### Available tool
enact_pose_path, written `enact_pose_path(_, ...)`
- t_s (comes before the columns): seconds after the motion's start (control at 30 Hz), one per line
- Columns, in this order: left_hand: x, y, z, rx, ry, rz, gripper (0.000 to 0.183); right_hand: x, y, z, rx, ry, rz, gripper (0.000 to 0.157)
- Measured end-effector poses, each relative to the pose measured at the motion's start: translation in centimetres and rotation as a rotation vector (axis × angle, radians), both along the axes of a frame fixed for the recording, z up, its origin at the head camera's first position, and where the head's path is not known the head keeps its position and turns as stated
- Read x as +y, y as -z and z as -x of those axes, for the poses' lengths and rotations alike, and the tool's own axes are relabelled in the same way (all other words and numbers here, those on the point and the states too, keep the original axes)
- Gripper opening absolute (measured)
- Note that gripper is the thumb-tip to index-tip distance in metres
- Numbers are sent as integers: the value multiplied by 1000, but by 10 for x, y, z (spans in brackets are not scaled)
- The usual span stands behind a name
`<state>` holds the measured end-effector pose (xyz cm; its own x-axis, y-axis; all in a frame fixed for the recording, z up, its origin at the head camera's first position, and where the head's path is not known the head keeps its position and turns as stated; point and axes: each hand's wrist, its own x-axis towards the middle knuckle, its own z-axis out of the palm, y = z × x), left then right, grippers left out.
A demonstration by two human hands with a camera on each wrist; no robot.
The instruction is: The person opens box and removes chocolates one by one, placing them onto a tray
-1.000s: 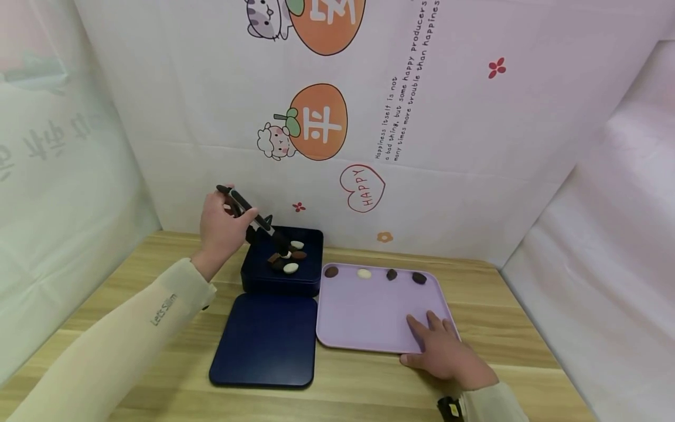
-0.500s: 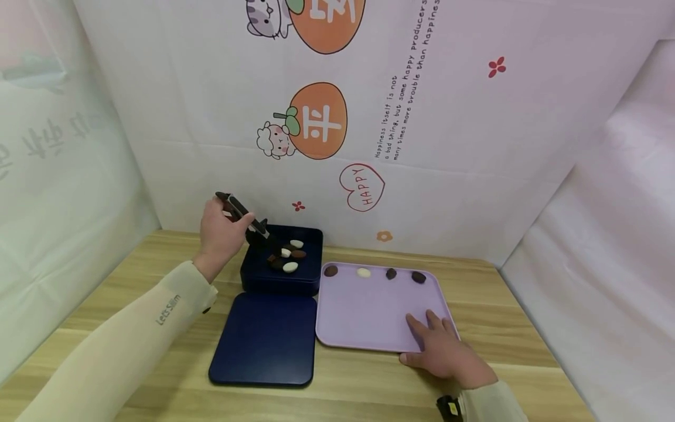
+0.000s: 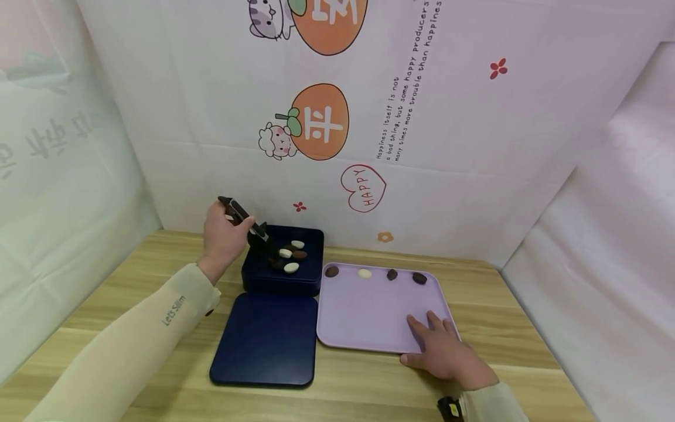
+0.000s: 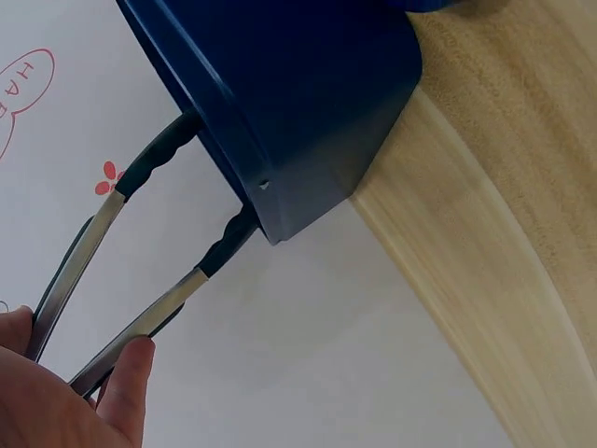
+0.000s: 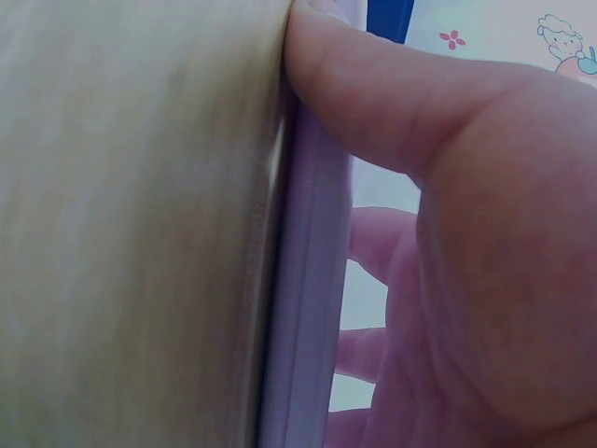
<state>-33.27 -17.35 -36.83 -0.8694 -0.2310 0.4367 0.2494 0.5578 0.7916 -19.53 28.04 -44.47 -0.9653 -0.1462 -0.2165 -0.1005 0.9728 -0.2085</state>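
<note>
My left hand [image 3: 225,237] grips a pair of black-and-silver tongs [image 3: 242,214] over the dark blue box [image 3: 282,285]. In the left wrist view, the two arms of the tongs [image 4: 79,257] spread apart and their dark ends dip behind the box rim. Brown and white oval pieces lie inside, among them a white piece [image 3: 292,268] and a reddish-brown one [image 3: 299,255]; the tongs' tips cover the left part of the group. My right hand [image 3: 448,351] rests with fingers spread on the near right corner of the lilac tray [image 3: 364,316], thumb at its front edge.
Along the tray's far edge lie a brown piece [image 3: 331,271], a cream piece [image 3: 364,274] and two dark ones. In front of the box is a flat dark blue lid [image 3: 263,343], left of the tray. A printed white cloth [image 3: 448,193] rises behind the wooden table [image 3: 369,387].
My left hand has come down slightly, and the tongs' tips have shifted left and lower in the box, off the white piece and over a reddish-brown one. My right hand stays put.
</note>
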Motion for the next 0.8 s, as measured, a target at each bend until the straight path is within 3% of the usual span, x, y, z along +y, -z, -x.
enact_pose_path(0.63, -1, -6, 1, 6, -33, -40, 37, 1, 3, 2, -1, 8, -13, 98)
enact_pose_path(0.8, -8, -11, 2, -31, -66, -153, 45, 2, 3, 0, 3, 0, 7, 98)
